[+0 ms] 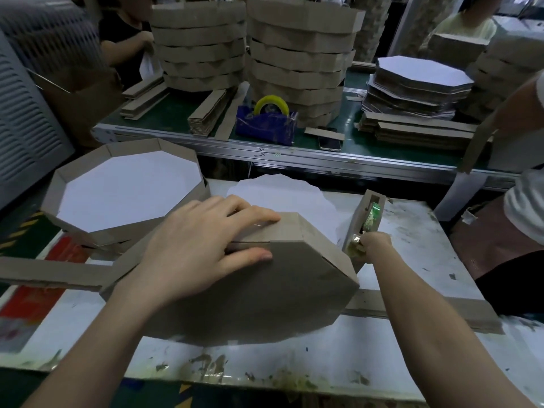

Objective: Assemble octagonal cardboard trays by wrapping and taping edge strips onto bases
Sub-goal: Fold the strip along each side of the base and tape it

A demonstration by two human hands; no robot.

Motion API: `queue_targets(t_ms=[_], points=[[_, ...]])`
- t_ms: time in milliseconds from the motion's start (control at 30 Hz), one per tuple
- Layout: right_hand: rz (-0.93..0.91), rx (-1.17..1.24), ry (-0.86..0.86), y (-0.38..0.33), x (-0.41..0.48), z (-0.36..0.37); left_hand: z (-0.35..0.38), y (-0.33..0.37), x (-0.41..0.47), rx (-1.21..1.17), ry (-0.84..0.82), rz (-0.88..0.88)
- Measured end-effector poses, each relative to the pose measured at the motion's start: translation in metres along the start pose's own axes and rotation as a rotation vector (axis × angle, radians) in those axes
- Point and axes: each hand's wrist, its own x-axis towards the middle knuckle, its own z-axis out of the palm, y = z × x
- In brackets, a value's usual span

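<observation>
Left hand [203, 248]: lying flat and spread on the tray [250, 304], pressing the edge strip [291, 228] down along the upper side with straight fingers, thumb bearing on the strip's overlapping end.
Right hand [375, 242]: reaching to the lower end of the cardboard tape holder [368, 213] and touching it, fingers curling out of sight; impossible to tell whether pinching tape or holding nothing.
Hands together: working well apart, one on the tray, one at the holder.
Tray: leaning tilted in the near middle of the white table [412, 240], showing its brown underside to the camera.
Loose strip [44, 273]: trailing flat to the left from the tray's left side.
Second strip [426, 310]: lying flat, running out to the right from under the tray.
White sheet [282, 192]: lying just behind the tray.
Finished tray [179, 151]: sitting to the left, open side up, showing a white floor.
Back bench [309, 159]: carrying two tall tray stacks [200, 48], a blue tape dispenser [265, 125], a phone [329, 142] and a pile of bases [418, 83].
</observation>
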Motion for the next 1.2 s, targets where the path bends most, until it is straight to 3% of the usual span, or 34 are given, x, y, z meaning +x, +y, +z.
queue_targets(t_ms=[300, 433, 533, 767, 967, 1200], points=[[0.065, 0.625, 0.091, 0.004, -0.009, 0.004, 0.0, 0.002, 0.003, 0.01, 0.008, 0.005], [0.003, 0.789, 0.129, 0.021, -0.019, 0.007, 0.0, 0.001, 0.004, -0.011, -0.002, -0.003], [-0.089, 0.752, 0.124, 0.042, -0.023, 0.014, 0.0, 0.002, 0.005, 0.0, -0.001, -0.001], [-0.326, 0.356, 0.125, 0.086, -0.009, 0.005, -0.001, 0.002, 0.004, 0.015, -0.005, -0.011], [-0.374, 0.239, 0.002, 0.09, 0.008, -0.01, -0.003, 0.002, 0.003, 0.039, -0.035, -0.025], [-0.378, 0.253, 0.025, 0.102, 0.0, -0.021, -0.003, 0.001, 0.002, 0.016, -0.045, -0.031]])
